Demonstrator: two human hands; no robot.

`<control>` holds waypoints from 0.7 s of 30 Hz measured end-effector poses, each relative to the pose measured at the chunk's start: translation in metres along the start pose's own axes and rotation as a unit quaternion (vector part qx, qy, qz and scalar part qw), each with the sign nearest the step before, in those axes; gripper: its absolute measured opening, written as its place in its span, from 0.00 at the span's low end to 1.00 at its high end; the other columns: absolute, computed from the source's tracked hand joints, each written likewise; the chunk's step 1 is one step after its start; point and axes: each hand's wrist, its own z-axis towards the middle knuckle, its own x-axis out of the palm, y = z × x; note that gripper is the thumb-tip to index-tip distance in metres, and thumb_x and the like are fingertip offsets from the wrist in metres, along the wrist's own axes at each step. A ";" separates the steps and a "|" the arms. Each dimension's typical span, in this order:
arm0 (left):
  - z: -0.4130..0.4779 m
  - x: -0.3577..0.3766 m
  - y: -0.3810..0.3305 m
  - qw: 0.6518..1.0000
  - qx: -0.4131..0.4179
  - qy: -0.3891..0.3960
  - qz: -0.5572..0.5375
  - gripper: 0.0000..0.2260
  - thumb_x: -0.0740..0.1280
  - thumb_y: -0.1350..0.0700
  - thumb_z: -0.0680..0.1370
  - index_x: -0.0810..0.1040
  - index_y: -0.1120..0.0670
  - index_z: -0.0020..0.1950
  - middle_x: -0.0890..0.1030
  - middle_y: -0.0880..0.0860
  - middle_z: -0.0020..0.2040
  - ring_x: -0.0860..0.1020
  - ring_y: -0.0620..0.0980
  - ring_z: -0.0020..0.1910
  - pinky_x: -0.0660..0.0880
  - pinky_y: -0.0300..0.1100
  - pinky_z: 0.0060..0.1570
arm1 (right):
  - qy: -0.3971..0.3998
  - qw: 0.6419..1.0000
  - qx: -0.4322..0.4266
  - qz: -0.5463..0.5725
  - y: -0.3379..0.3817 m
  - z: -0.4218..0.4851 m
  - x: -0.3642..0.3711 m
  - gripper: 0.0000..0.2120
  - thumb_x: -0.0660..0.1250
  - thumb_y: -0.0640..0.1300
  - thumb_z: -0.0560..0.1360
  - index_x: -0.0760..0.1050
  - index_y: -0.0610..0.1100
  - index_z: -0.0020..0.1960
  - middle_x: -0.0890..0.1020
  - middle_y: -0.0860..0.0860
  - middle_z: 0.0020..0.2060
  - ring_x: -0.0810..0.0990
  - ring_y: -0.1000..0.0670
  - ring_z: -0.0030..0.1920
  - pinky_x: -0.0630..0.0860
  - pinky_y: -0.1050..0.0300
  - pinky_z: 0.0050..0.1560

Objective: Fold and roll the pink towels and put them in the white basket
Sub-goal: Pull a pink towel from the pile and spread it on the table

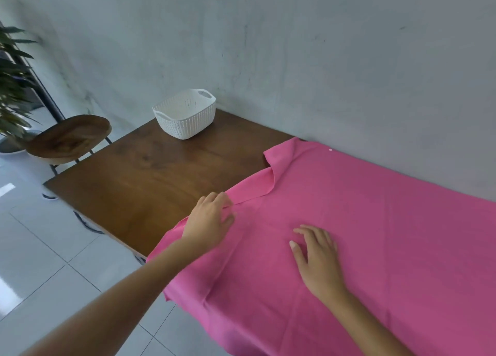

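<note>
Pink towel [349, 208]: appears thin, limp, light.
Left hand [210, 217] pinches its turned edge; right hand [318, 259] lies flat, fingers spread; corners judged best hold.

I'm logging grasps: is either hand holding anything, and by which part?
The left hand pinches the pink towel at its left edge, below the folded-over corner. The right hand only rests flat on it.
</note>
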 end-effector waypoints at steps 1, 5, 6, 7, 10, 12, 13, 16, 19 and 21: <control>0.016 0.003 -0.007 1.000 -0.006 0.016 -0.006 0.10 0.68 0.52 0.78 0.76 0.53 0.57 0.77 0.51 0.50 0.75 0.57 0.49 0.74 0.53 0.54 | 0.004 1.000 0.009 -0.008 -0.007 0.005 -0.002 0.13 0.66 0.50 0.81 0.78 0.48 0.64 0.78 0.53 0.63 0.72 0.49 0.65 0.66 0.50 0.68; 0.081 0.008 -0.029 0.995 -0.039 0.087 -0.025 0.15 0.67 0.49 0.78 0.75 0.51 0.63 0.78 0.53 0.55 0.75 0.57 0.56 0.74 0.52 0.57 | -0.004 0.999 0.047 -0.028 -0.029 0.023 -0.009 0.14 0.65 0.50 0.81 0.77 0.47 0.64 0.78 0.51 0.63 0.73 0.46 0.65 0.69 0.46 0.67; 0.098 0.009 -0.033 0.993 -0.051 0.105 -0.029 0.16 0.67 0.48 0.78 0.74 0.51 0.65 0.78 0.54 0.57 0.76 0.58 0.58 0.74 0.52 0.59 | -0.005 0.998 0.058 -0.032 -0.033 0.027 -0.010 0.15 0.66 0.50 0.80 0.77 0.46 0.65 0.78 0.51 0.63 0.73 0.46 0.65 0.69 0.46 0.67; 0.115 0.011 -0.037 0.990 -0.066 0.121 -0.038 0.18 0.67 0.48 0.78 0.74 0.51 0.67 0.78 0.54 0.59 0.76 0.58 0.60 0.74 0.51 0.61 | -0.005 0.997 0.069 -0.038 -0.037 0.030 -0.012 0.16 0.67 0.50 0.80 0.76 0.47 0.66 0.78 0.51 0.64 0.73 0.46 0.66 0.70 0.46 0.66; 0.163 0.016 -0.049 0.969 -0.126 0.180 -0.116 0.23 0.68 0.47 0.80 0.70 0.53 0.73 0.77 0.53 0.64 0.76 0.55 0.62 0.74 0.47 0.62 | -0.002 0.993 0.103 -0.058 -0.047 0.032 -0.009 0.20 0.63 0.54 0.80 0.74 0.46 0.68 0.77 0.50 0.65 0.73 0.46 0.66 0.70 0.45 0.66; 0.191 0.022 -0.055 0.944 -0.157 0.210 -0.199 0.17 0.67 0.50 0.82 0.73 0.54 0.69 0.78 0.50 0.57 0.78 0.49 0.52 0.76 0.47 0.58 | 0.001 0.990 0.119 -0.077 -0.049 0.029 -0.005 0.24 0.56 0.59 0.80 0.74 0.46 0.68 0.76 0.50 0.66 0.73 0.46 0.67 0.71 0.45 0.66; 0.205 0.026 -0.055 0.936 -0.161 0.214 -0.230 0.15 0.66 0.51 0.83 0.74 0.55 0.67 0.78 0.51 0.57 0.77 0.49 0.52 0.75 0.46 0.59 | 0.002 0.989 0.122 -0.086 -0.049 0.027 -0.003 0.26 0.53 0.60 0.80 0.75 0.46 0.68 0.76 0.51 0.67 0.72 0.46 0.67 0.71 0.45 0.66; 0.241 0.040 -0.054 0.933 -0.169 0.206 -0.241 0.22 0.65 0.49 0.83 0.70 0.57 0.75 0.73 0.54 0.71 0.72 0.54 0.68 0.68 0.46 0.67 | -0.005 0.987 0.129 -0.095 -0.047 0.024 0.000 0.25 0.51 0.60 0.81 0.75 0.47 0.68 0.75 0.52 0.68 0.72 0.48 0.68 0.70 0.47 0.66; 0.262 0.057 -0.052 0.933 -0.155 0.203 -0.252 0.05 0.66 0.50 0.83 0.77 0.50 0.52 0.76 0.49 0.51 0.72 0.52 0.56 0.70 0.45 0.54 | -0.006 0.986 0.139 -0.093 -0.047 0.024 0.000 0.24 0.52 0.59 0.81 0.75 0.49 0.69 0.74 0.54 0.69 0.69 0.51 0.69 0.68 0.50 0.67; 0.268 0.068 -0.048 0.933 -0.139 0.202 -0.264 0.07 0.67 0.51 0.81 0.75 0.50 0.45 0.74 0.49 0.46 0.71 0.51 0.50 0.68 0.45 0.50 | -0.005 0.985 0.147 -0.094 -0.046 0.024 0.000 0.23 0.52 0.59 0.81 0.74 0.50 0.69 0.73 0.56 0.69 0.68 0.53 0.70 0.66 0.52 0.68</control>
